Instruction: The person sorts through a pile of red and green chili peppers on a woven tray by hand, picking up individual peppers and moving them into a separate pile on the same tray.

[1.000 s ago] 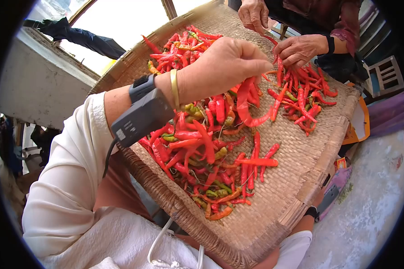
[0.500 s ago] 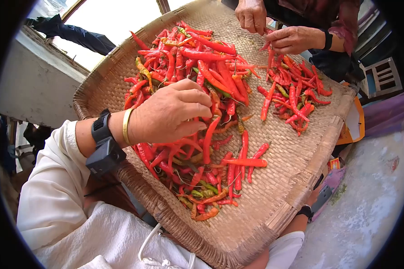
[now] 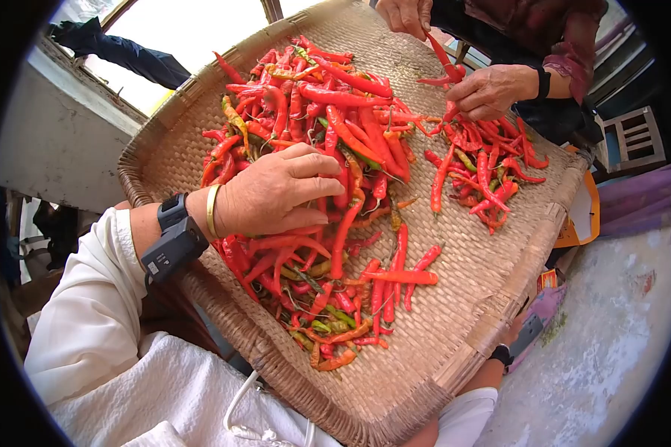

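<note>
Over the big heap of red chili peppers (image 3: 335,97) lies my left hand (image 3: 279,190), palm down with its fingers slightly apart. Its fingertips reach the peppers, and I see none held in them. Around it are long red chilies, with some orange and green ones. The peppers rest on a woven bamboo tray (image 3: 455,298). My right hand (image 3: 513,328) shows only in part beyond the tray's right rim, by a grey device; its fingers are hidden.
Across the tray a co-worker's hands (image 3: 492,89) hold red chilies above a smaller pepper pile (image 3: 492,164). A yellow-orange object (image 3: 585,216) and a slatted wooden stool (image 3: 634,138) stand at the right. A window ledge (image 3: 67,127) is at the left.
My left hand has shifted slightly left and down, its fingers a little more spread. The co-worker's hands have moved apart, with a long red chili now showing between them.
</note>
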### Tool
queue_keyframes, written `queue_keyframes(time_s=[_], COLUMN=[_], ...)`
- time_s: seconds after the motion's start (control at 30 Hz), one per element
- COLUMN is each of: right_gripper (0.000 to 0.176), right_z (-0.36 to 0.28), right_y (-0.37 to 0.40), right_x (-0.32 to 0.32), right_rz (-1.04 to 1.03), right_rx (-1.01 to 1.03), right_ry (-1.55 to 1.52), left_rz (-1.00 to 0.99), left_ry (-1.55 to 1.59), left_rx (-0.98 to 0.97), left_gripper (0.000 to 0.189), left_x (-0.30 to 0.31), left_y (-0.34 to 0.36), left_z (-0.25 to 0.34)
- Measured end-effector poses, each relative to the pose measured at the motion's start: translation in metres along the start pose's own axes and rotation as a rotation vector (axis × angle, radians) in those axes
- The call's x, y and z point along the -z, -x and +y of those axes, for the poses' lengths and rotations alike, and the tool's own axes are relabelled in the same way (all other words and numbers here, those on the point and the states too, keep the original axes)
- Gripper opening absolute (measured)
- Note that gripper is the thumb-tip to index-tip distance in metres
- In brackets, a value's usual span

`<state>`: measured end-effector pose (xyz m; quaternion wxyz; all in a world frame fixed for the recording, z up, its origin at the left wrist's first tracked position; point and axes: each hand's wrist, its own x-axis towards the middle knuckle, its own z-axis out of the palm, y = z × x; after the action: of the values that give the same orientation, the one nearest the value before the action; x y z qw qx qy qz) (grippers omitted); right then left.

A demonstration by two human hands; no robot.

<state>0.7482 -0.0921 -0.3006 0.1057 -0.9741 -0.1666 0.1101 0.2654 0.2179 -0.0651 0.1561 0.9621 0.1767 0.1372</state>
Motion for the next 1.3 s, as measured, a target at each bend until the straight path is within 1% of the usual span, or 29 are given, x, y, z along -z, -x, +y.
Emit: queue_keyframes(time_s=[0.07, 0.1, 0.17, 0.27, 0.3, 0.37, 0.47, 0.57, 0.77, 0.9, 1.03, 1.1, 1.17, 1.23, 1.27, 1.3], right_gripper=[0.084, 0.084, 0.083, 0.083, 0.083, 0.082, 0.082, 0.083, 0.081, 0.078, 0.074, 0.073, 0.072, 0.064, 0.061, 0.061], right_z=[0.001, 0.003, 0.004, 0.007, 0.008, 0.010, 0.014, 0.017, -0.022, -0.012, 0.003, 0.009, 0.007, 0.006, 0.003, -0.002], right_y=[0.001, 0.002, 0.003, 0.003, 0.003, 0.001, -0.011, -0.017, 0.003, 0.022, 0.054, 0.072, 0.083, 0.091, 0.094, 0.097], right_x=[-0.001, -0.001, -0.001, -0.003, -0.002, -0.006, -0.015, -0.017, -0.001, -0.007, -0.010, -0.008, 0.006, 0.021, 0.029, 0.034], right_rz=[-0.005, -0.013, -0.021, -0.036, -0.044, -0.063, -0.091, -0.152, 0.003, 0.039, 0.057, 0.065, 0.076, -0.084, -0.160, -0.145], right_rx=[0.000, -0.002, -0.009, -0.022, -0.026, -0.028, -0.035, -0.032, -0.004, 0.064, 0.175, 0.231, 0.244, 0.171, 0.132, 0.123], right_ry=[0.002, 0.004, 0.000, 0.009, 0.011, 0.015, 0.002, 0.058, 0.077, -0.022, -0.207, -0.299, -0.319, -0.327, -0.333, -0.331], left_rz=[-0.012, -0.016, -0.091, -0.114, -0.113, -0.088, -0.102, -0.085, -0.046, -0.043, 0.009, 0.005, 0.013, 0.010, 0.035, 0.059], left_ry=[-0.069, -0.062, -0.144, -0.146, -0.144, -0.160, -0.170, -0.164, -0.157, -0.182, -0.183, -0.168, -0.148, -0.115, -0.095, -0.074], left_rx=[-0.041, -0.039, 0.012, 0.010, 0.012, -0.053, -0.034, -0.049, -0.070, -0.057, -0.104, -0.125, -0.110, -0.102, -0.060, -0.023], left_gripper=[0.049, 0.049, 0.048, 0.047, 0.047, 0.044, 0.041, 0.040, 0.038, 0.036, 0.033, 0.033, 0.033, 0.033, 0.032, 0.032], left_x=[-0.005, -0.007, -0.008, -0.007, -0.008, -0.011, -0.010, -0.010, -0.014, -0.013, -0.017, -0.017, -0.016, -0.014, -0.010, -0.005], left_y=[-0.003, -0.004, -0.004, -0.008, -0.008, -0.008, -0.009, -0.009, -0.007, -0.006, -0.003, -0.002, -0.001, 0.003, 0.004, 0.003], left_z=[0.004, 0.005, 0.005, 0.003, 0.002, -0.001, -0.004, -0.005, -0.008, -0.006, -0.012, -0.014, -0.015, -0.012, -0.011, -0.010])
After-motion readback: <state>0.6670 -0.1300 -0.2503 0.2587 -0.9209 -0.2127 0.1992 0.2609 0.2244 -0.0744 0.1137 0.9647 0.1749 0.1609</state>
